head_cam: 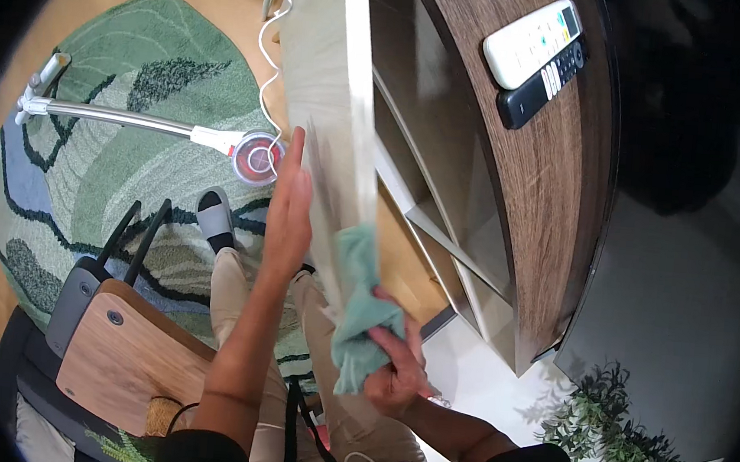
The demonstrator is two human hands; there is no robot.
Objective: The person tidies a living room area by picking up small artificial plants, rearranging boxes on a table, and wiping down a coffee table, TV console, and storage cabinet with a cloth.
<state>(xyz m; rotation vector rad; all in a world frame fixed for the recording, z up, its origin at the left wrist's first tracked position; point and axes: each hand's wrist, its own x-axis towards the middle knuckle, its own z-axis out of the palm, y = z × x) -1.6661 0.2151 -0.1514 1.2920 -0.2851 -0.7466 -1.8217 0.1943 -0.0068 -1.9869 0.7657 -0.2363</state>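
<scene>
My right hand (398, 363) grips a crumpled green cloth (361, 341); the cloth's upper end lies against the lower part of a pale panel (329, 84), and both are slightly blurred. The panel looks like an open door or flap of the wood-topped cabinet (535, 198), standing out from its front. On the panel's outer side, my left hand (289, 218) is held flat with fingers extended, seen edge-on. It holds nothing; whether the palm touches the panel is hard to tell. Behind the panel, the cabinet's inner shelves and dividers (436, 223) show.
A white remote (533, 43) and a black remote (541, 85) lie on the cabinet top beside a dark television screen (670, 307). A stick vacuum (131, 119) with a white cord (264, 86) lies over the green rug (181, 66). A wooden side table (139, 349) and a plant (621, 433) stand nearby.
</scene>
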